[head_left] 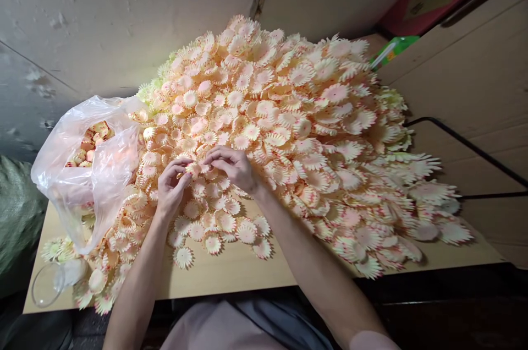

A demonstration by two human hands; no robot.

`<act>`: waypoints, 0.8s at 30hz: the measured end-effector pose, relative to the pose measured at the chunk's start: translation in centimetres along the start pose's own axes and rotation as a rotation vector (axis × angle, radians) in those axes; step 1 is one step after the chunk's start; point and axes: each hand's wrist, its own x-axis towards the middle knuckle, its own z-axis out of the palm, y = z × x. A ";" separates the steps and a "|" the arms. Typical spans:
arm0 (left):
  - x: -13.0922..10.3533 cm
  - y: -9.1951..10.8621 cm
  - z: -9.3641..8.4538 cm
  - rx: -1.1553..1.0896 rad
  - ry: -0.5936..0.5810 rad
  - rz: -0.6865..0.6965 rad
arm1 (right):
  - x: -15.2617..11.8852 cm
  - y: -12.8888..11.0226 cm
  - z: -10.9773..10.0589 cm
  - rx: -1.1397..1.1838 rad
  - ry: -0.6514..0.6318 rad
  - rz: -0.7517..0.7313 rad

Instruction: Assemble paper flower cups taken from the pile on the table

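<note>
Over the near-left part of a large heap of artificial flower petal layers (pixel 264 108), my two hands work close together. The pieces are pale cream and pink, round, with notched edges tipped in red. Between the thumb and fingers of my left hand (pixel 170 185) is a small petal layer (pixel 192 169). My right hand (pixel 236 169) is just to its right, fingers bent and closed in a pinch. What those fingertips hold is too small to make out. Several loose petal layers (pixel 213 244) lie below the hands.
A translucent plastic bag (pixel 61 146) with small cream-and-red pieces stands at the left. A clear plastic cup (pixel 48 284) lies on its side at the front left of the wooden table (pixel 231 278). Behind is a wall (pixel 124 20); cardboard (pixel 466 86) stands right, a green sack (pixel 18 223) left.
</note>
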 end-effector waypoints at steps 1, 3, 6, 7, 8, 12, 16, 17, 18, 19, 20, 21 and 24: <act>0.0 0.0 0.0 0.004 -0.005 -0.003 | 0.0 0.0 0.2 -0.002 0.004 -0.006; 0.0 0.1 0.0 0.010 -0.020 -0.003 | -0.1 0.3 0.5 -0.040 0.058 -0.039; 0.0 0.2 0.0 0.028 -0.044 0.016 | -0.1 0.9 0.9 -0.148 0.215 -0.114; 0.1 0.2 0.1 0.042 -0.048 0.021 | -0.1 1.1 1.0 -0.197 0.264 -0.138; 0.1 0.1 0.1 0.059 -0.048 0.025 | -0.1 1.1 1.1 -0.251 0.302 -0.161; 0.2 -0.1 0.2 0.086 -0.049 0.035 | -0.2 1.0 1.7 -0.399 0.407 -0.203; 0.1 -0.1 0.3 0.127 -0.016 0.048 | -0.3 0.6 2.5 -0.450 0.495 -0.226; 0.1 0.0 0.4 0.140 -0.001 0.050 | -0.3 0.6 2.7 -0.453 0.513 -0.230; 0.0 0.0 0.5 0.150 0.014 0.053 | -0.3 0.6 2.8 -0.449 0.530 -0.230; -0.1 0.1 0.6 0.158 0.029 0.059 | -0.3 0.7 3.0 -0.440 0.546 -0.225; -0.1 0.2 0.7 0.164 0.044 0.069 | -0.3 0.8 3.1 -0.430 0.561 -0.218; -0.2 0.2 0.8 0.170 0.056 0.084 | -0.3 1.0 3.2 -0.418 0.578 -0.211; -0.3 0.3 1.3 0.198 0.074 0.148 | -0.3 1.5 3.3 -0.380 0.624 -0.200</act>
